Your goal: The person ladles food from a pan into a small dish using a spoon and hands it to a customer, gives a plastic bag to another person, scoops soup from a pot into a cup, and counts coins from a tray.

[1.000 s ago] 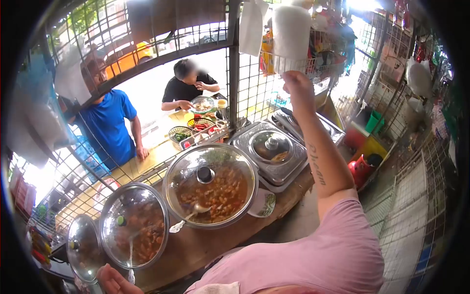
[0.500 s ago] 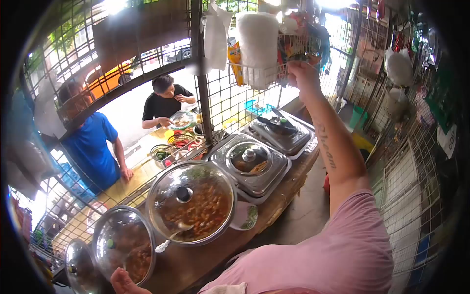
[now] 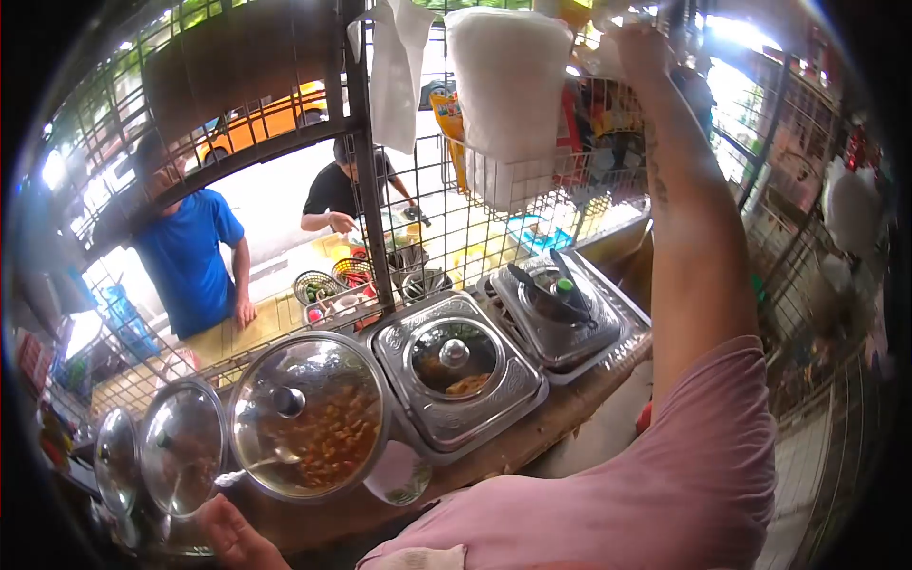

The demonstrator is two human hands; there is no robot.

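Note:
My right hand (image 3: 638, 52) is raised high at the wire rack, its fingers closed beside some crumpled white plastic (image 3: 600, 59). Whatever lies in its grip is hidden. Low at the left, my left hand (image 3: 233, 532) has its fingers loosely apart and holds nothing visible. Just above it is the wrapped handle end (image 3: 229, 478) of a spoon resting in a large pot of stew (image 3: 332, 432) under a clear lid. Two smaller lidded pots (image 3: 182, 446) stand farther left.
Two square steel food trays (image 3: 456, 356) with lids line the counter, tongs (image 3: 560, 290) lying on the farther one. A wire grille (image 3: 361, 171) separates me from two people outside. A bundle of white plastic bags (image 3: 508, 90) sits in the rack.
My right hand has moved up from the rack's edge to the white plastic. The view has shifted. The person in black outside has leaned lower, with an arm stretched out.

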